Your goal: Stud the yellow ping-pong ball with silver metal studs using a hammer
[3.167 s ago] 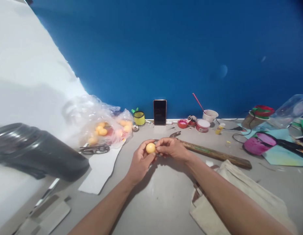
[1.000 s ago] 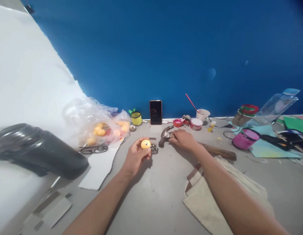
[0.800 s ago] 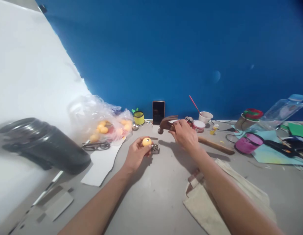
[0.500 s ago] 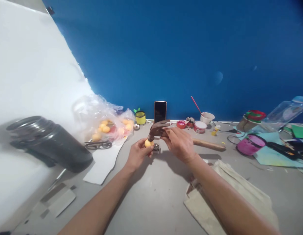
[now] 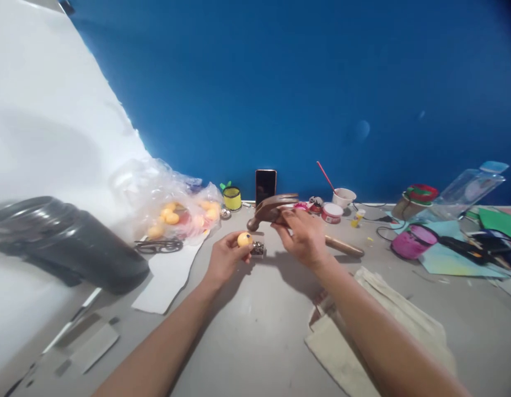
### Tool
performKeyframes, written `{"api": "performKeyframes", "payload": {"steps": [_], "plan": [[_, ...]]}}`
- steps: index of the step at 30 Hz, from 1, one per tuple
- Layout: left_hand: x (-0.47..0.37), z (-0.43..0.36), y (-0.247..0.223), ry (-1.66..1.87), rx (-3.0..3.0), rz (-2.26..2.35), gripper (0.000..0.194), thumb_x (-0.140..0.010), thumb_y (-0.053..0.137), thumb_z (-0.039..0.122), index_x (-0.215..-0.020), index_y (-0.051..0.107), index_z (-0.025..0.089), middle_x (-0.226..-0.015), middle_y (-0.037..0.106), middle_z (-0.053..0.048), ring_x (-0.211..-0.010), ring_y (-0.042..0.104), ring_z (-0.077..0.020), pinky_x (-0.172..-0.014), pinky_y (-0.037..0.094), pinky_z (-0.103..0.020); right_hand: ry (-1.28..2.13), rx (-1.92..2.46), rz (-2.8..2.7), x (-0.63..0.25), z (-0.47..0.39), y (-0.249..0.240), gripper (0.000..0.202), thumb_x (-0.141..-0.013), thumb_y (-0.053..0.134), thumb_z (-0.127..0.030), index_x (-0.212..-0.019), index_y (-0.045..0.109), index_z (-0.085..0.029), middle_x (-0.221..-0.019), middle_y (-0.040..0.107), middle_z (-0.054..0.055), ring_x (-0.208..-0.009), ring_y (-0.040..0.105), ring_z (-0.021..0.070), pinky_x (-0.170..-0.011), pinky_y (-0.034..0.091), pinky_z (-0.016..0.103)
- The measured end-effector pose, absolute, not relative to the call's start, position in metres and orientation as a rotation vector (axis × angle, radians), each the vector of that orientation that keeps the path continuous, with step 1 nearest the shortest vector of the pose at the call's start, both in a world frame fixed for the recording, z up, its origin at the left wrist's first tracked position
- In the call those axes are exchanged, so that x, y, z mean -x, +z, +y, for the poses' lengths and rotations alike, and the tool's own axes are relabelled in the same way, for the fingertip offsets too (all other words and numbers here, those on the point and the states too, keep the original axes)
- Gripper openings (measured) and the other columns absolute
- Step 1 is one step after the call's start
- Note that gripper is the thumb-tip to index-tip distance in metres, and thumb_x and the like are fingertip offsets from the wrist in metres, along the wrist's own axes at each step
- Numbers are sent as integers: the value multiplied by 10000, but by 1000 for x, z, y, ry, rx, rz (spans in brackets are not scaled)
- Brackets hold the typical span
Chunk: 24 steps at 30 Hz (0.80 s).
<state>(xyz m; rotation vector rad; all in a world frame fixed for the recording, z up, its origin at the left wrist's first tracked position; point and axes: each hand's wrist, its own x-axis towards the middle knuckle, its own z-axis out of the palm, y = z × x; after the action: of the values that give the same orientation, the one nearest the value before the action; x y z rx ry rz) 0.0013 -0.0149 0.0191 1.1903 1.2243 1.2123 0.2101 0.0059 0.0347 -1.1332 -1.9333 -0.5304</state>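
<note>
Raised off the yellow ball [image 5: 244, 239], whose top it covered half a second ago, the hammer [image 5: 274, 209] now hangs just above and to its right. At far left is a dark bottle [image 5: 85, 242], then a clear plastic bag [image 5: 151, 184] of yellow balls, with black-framed glasses [image 5: 159, 246] and a white sheet [image 5: 168, 281] on the surface [image 5: 247, 342] in front. The left hand [image 5: 227, 258] pinches the yellow ball, a dark spot on it, between thumb and fingers; a small metal-looking box [image 5: 258, 248] sits just beside. Behind stands a phone [image 5: 265, 182]. The right hand [image 5: 304, 237] grips the hammer near its head, the handle pointing right. Further right are a beige cloth [image 5: 399, 309] under the forearm and a pink cup [image 5: 413, 242].
</note>
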Motion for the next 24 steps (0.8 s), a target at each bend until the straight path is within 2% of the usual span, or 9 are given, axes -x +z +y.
{"api": "performKeyframes", "payload": {"steps": [5, 10, 15, 17, 21, 24], "plan": [[0, -12, 14, 1197, -1128, 1198, 419, -628, 867, 319, -964, 726, 111, -667, 684, -11, -535, 596, -126, -541, 508, -262, -522, 1145, -2007, -206, 4, 34, 309, -1033, 534, -381, -1154, 706, -155, -890, 707, 89, -828, 613, 213, -700, 392, 314], [0, -11, 14, 1223, -1138, 1179, 420, -627, 874, 335, -952, 725, 115, -726, 705, -25, -556, 602, -119, -546, 517, -254, -490, 1184, -2025, -204, 0, 38, 349, -1047, 495, -390, -1218, 689, -155, -893, 688, 95, -845, 594, 220, -721, 407, 319], [1, -10, 16, 1284, -1093, 1228, 460, -647, 848, 332, -1018, 666, 131, -733, 699, -12, -568, 624, -128, -570, 528, -265, -384, 1363, -2048, -210, 3, 44, 299, -1017, 538, -402, -1108, 705, -171, -1114, 693, 148, -1074, 574, 284, -842, 441, 347], [2, -8, 17, 1354, -1034, 1244, 463, -641, 823, 295, -1033, 624, 150, -814, 715, -20, -606, 649, -133, -592, 538, -269, -276, 1575, -1969, -218, 9, 44, 290, -1001, 560, -401, -1124, 689, -173, -1108, 705, 147, -1082, 586, 299, -844, 444, 357], [5, -7, 19, 1363, -980, 1293, 451, -603, 774, 232, -1015, 599, 177, -888, 712, -11, -598, 626, -109, -575, 500, -245, 72, 1920, -1881, -231, 24, 37, 412, -971, 583, -412, -1303, 608, -171, -1056, 748, 134, -984, 666, 296, -784, 453, 351], [5, -8, 20, 1349, -1020, 1330, 433, -599, 768, 240, -1000, 613, 187, -902, 712, -11, -580, 607, -106, -556, 474, -244, 232, 2046, -1902, -234, 31, 31, 391, -963, 567, -423, -1259, 642, -178, -1036, 762, 135, -965, 699, 296, -778, 455, 347]]}}
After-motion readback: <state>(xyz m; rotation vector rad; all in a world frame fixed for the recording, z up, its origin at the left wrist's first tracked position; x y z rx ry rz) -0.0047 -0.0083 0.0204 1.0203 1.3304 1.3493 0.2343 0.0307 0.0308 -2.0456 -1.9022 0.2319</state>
